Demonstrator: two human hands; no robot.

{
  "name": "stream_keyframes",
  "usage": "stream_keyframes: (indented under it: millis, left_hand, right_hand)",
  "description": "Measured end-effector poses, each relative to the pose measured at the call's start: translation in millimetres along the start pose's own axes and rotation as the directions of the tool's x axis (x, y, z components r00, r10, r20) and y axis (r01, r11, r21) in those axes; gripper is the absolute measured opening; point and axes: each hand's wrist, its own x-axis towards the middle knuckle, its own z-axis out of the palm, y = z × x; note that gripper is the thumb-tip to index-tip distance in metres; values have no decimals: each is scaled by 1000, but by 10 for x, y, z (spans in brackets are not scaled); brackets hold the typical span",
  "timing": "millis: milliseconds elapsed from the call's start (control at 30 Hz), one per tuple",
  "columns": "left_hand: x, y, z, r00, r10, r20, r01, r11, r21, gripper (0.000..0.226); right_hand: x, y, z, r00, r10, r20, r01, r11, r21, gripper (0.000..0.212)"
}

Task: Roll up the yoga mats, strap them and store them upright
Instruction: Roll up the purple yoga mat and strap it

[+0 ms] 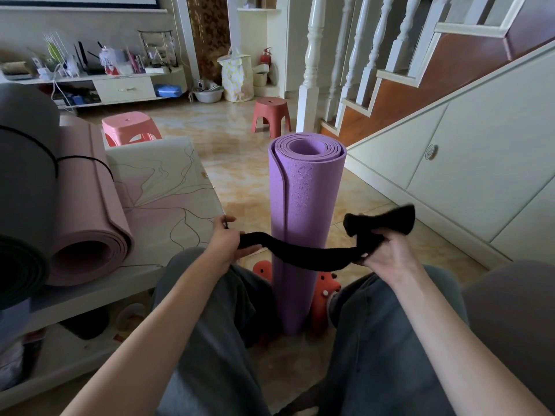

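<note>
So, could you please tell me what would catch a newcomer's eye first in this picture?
The purple yoga mat, rolled and standing upright on the floor between the person's knees, dominates the centre. A black strap stretches across its front, held by the left hand and the right hand. On the low table at left lie a rolled pink mat and a grey mat.

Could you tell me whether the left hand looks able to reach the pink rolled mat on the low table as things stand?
Probably yes: the pink rolled mat lies just left of the left hand with bare table between, but its fingers grip the black strap for now.
</note>
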Motion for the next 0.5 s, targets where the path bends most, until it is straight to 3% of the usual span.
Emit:
stream_keyframes:
  millis: [67, 133, 200, 300, 367, 500]
  left_hand:
    - [32, 59, -27, 998, -59, -36, 54, 990, -134, 29]
    - [11, 125, -64, 994, -111, 8, 110, 971, -214, 16]
    - [28, 181, -144, 992, -113, 64, 129, 928, -350, 17]
    - [67, 250, -263, 958, -38, 284, 202, 791, -578, 13]
    - [83, 254, -305, 946, 9, 323, 182, 811, -556, 8]
    - [158, 195, -289, 979, 125, 160, -47, 907, -419, 3]
  right_hand:
    - [49, 5, -37, 998, -57, -20, 57, 997, 45, 19]
    - [99, -5, -92, 993, -98, -67, 104, 991, 90, 21]
    - [129, -17, -127, 989, -83, -121, 104, 979, 173, 15]
    - [120, -24, -123, 976, -30, -215, 86, 963, 254, 7]
    - [139, 0, -114, 967, -17, -255, 90, 956, 279, 9]
    - [178, 61, -115, 957, -6, -289, 50, 988, 146, 15]
